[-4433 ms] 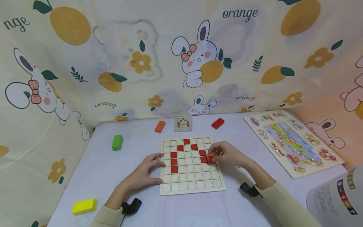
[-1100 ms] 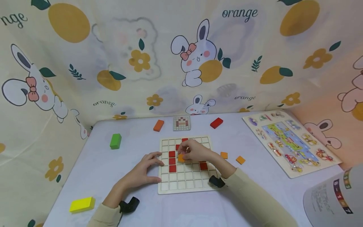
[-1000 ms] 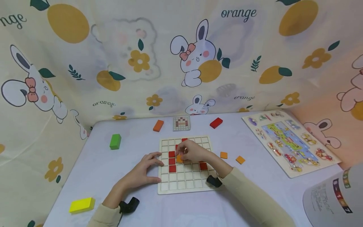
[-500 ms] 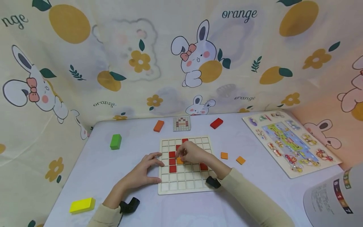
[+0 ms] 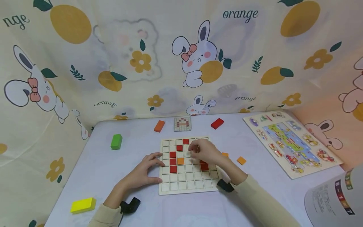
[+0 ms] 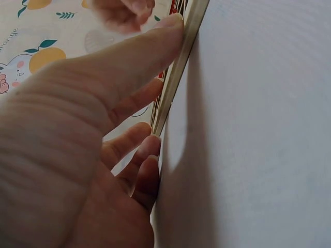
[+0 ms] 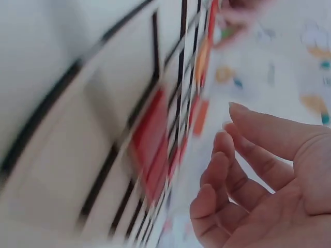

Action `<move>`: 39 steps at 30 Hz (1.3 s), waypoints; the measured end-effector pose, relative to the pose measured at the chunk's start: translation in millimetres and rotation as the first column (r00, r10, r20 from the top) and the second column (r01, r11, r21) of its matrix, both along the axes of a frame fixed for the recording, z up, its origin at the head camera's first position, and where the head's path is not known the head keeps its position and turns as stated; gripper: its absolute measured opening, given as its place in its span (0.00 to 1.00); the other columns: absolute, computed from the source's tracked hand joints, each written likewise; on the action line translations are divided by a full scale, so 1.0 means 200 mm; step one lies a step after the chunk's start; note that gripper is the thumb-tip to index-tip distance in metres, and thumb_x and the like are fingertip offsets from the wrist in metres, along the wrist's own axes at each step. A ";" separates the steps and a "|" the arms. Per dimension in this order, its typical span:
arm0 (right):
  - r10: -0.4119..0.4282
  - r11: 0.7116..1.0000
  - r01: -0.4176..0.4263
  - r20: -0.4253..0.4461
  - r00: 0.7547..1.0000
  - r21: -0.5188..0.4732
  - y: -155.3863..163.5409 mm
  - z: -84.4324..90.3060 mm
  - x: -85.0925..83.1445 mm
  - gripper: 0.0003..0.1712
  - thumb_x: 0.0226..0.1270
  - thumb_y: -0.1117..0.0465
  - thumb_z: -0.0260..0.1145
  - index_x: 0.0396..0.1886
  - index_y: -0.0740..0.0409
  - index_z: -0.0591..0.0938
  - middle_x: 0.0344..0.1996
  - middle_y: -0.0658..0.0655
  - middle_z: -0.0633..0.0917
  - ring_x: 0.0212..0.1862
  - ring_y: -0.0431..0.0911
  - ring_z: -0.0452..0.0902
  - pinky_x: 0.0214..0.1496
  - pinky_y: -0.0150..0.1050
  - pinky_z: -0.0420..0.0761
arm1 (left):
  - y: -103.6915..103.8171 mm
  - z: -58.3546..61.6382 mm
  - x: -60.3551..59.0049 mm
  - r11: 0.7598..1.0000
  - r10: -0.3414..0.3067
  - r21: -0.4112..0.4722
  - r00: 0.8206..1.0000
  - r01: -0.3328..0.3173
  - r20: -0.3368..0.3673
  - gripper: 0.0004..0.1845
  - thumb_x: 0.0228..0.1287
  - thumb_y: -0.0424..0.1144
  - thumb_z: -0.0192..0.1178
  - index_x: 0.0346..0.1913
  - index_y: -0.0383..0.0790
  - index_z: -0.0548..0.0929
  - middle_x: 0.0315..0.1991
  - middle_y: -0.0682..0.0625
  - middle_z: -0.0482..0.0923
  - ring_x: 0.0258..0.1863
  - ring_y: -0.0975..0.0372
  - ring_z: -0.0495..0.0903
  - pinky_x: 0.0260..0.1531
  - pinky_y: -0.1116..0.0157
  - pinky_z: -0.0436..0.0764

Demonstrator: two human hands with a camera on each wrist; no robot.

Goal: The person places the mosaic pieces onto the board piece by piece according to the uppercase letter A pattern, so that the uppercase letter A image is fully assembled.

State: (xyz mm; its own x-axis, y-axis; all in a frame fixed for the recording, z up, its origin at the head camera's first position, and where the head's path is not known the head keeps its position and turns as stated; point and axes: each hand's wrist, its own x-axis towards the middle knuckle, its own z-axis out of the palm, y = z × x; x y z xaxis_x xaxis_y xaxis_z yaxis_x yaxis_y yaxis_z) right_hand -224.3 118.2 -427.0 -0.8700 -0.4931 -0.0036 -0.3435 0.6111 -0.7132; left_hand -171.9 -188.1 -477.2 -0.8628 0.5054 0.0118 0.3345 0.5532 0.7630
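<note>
A cream grid board point(image 5: 188, 186) lies on the table with several red tiles point(image 5: 173, 169) in its squares. One orange tile point(image 5: 180, 161) sits in a square just right of the left red column. My left hand point(image 5: 144, 170) steadies the board's left edge, thumb and fingertips touching it, as the left wrist view shows. Above the upper right of the grid is my right hand point(image 5: 208, 153), hiding some squares. In the right wrist view its fingers point(image 7: 222, 144) are loosely bent near the thumb, with nothing between them.
Right of the board lie two loose orange tiles point(image 5: 241, 160). A small pattern card point(image 5: 182, 124) is behind it, between an orange block point(image 5: 159, 126) and a red block point(image 5: 217, 123). Green point(image 5: 116, 142) and yellow blocks point(image 5: 83, 205) are left; a picture puzzle point(image 5: 292, 142) and white tub point(image 5: 330, 198) right.
The red tile pinched earlier gave way to an orange one, which my right hand set into the grid and let go. That hand has since moved up and right; the left stayed at the edge.
</note>
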 end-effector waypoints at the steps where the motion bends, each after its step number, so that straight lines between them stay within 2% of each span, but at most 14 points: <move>1: -0.025 1.000 0.025 0.007 1.000 -0.007 0.05 0.01 0.00 0.08 0.59 0.70 0.72 0.40 0.63 0.85 0.25 0.50 0.78 0.30 0.45 0.72 0.33 0.37 0.75 | 0.00 0.00 0.00 1.000 0.001 -0.001 1.000 -0.001 -0.001 0.24 0.51 0.51 0.76 0.52 0.55 0.82 0.74 0.48 0.60 0.74 0.47 0.55 0.68 0.40 0.59; 6: -0.115 0.993 0.115 0.037 0.993 0.002 0.34 0.00 0.01 0.11 0.59 0.72 0.71 0.42 0.67 0.83 0.32 0.56 0.80 0.36 0.48 0.73 0.38 0.40 0.76 | 0.00 0.00 0.01 1.000 0.005 0.000 1.000 -0.005 -0.002 0.24 0.51 0.51 0.77 0.52 0.54 0.82 0.74 0.48 0.60 0.75 0.47 0.53 0.68 0.39 0.58; 10: -0.153 0.988 0.152 0.052 0.987 0.030 0.55 -0.03 0.03 0.14 0.58 0.71 0.71 0.45 0.67 0.83 0.39 0.59 0.82 0.41 0.51 0.74 0.44 0.43 0.77 | 0.01 0.00 0.01 1.000 0.009 -0.006 1.000 -0.009 0.004 0.25 0.51 0.52 0.76 0.52 0.54 0.82 0.74 0.48 0.60 0.75 0.47 0.52 0.68 0.38 0.58; 16: -0.148 0.988 0.144 0.060 0.987 0.064 0.74 -0.04 0.07 0.18 0.55 0.70 0.75 0.47 0.65 0.82 0.44 0.59 0.81 0.45 0.53 0.71 0.50 0.49 0.75 | 0.02 0.00 0.01 1.000 0.016 -0.012 1.000 -0.015 0.011 0.24 0.51 0.52 0.76 0.52 0.56 0.82 0.74 0.48 0.60 0.75 0.47 0.52 0.67 0.38 0.59; 25: -0.103 0.994 0.102 0.069 0.992 0.028 0.86 -0.04 0.13 0.21 0.53 0.73 0.74 0.49 0.66 0.82 0.44 0.58 0.81 0.45 0.52 0.71 0.46 0.42 0.76 | 0.03 0.01 0.01 1.000 0.018 -0.015 1.000 -0.018 0.001 0.24 0.51 0.51 0.77 0.51 0.56 0.82 0.74 0.49 0.60 0.75 0.47 0.52 0.68 0.39 0.59; 34: -0.094 0.994 0.099 0.116 0.989 -0.038 0.87 -0.09 0.11 0.22 0.55 0.75 0.72 0.51 0.67 0.81 0.37 0.57 0.78 0.39 0.50 0.71 0.38 0.33 0.75 | 0.02 0.02 0.01 1.000 0.017 -0.007 1.000 -0.017 0.000 0.24 0.51 0.50 0.77 0.51 0.54 0.82 0.74 0.48 0.60 0.75 0.48 0.53 0.68 0.39 0.59; 39: -0.089 0.995 0.095 0.120 0.989 -0.042 0.87 -0.10 0.10 0.20 0.56 0.75 0.71 0.50 0.67 0.82 0.35 0.57 0.78 0.39 0.49 0.70 0.37 0.33 0.74 | 0.01 0.02 0.01 1.000 0.015 -0.010 1.000 -0.015 -0.005 0.24 0.50 0.49 0.77 0.51 0.53 0.82 0.74 0.48 0.60 0.74 0.47 0.53 0.68 0.39 0.59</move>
